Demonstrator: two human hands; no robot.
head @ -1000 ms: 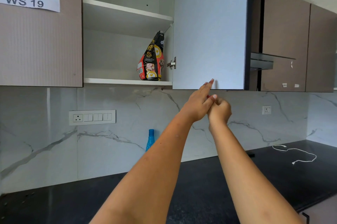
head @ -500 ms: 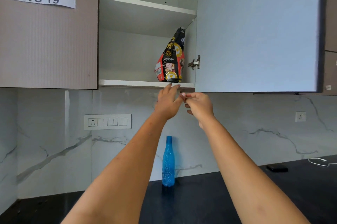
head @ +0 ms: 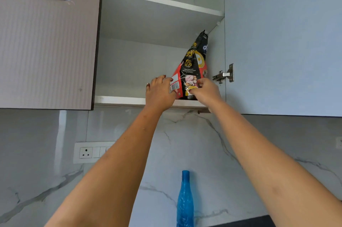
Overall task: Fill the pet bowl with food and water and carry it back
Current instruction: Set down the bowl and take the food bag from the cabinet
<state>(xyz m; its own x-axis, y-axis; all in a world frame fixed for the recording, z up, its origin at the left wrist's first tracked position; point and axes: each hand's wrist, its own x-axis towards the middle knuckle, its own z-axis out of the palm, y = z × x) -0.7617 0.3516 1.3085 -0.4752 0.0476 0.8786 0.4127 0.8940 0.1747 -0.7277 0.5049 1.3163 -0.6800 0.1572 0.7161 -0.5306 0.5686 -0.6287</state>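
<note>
Both hands are up in the open wall cabinet, on the pet food bag [head: 192,67] that stands on the lower shelf [head: 120,100], tucked against the right side wall by the door hinge [head: 224,74]. Left hand [head: 160,92] has its fingers curled around the bag's left bottom edge near the barcode, right hand [head: 205,91] pinches the front lower corner. Bag's base looks like it's on the shelf. Blue bottle [head: 185,201] stands below, against the marble backsplash.
</note>
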